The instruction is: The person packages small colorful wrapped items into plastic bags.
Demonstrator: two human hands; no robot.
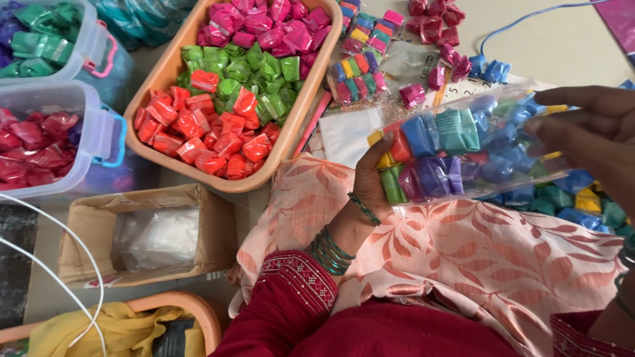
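My left hand (372, 180) grips the lower end of a clear plastic bag (456, 149) packed with small colour packets: yellow, red, green, purple, blue and teal. The bag lies tilted, its open end toward the upper right. My right hand (589, 135) is at that open end, fingers spread and partly inside or against the bag mouth. Green bangles ring my left wrist. Loose blue, green and yellow packets (575, 201) lie on my lap under the bag.
An orange tray (301, 129) holds pink, green and red packets. Two clear tubs (99, 142) at left hold green and dark red packets. A cardboard box (86, 225) with plastic bags sits below. Filled packs (357, 76) and loose packets lie on the floor beyond.
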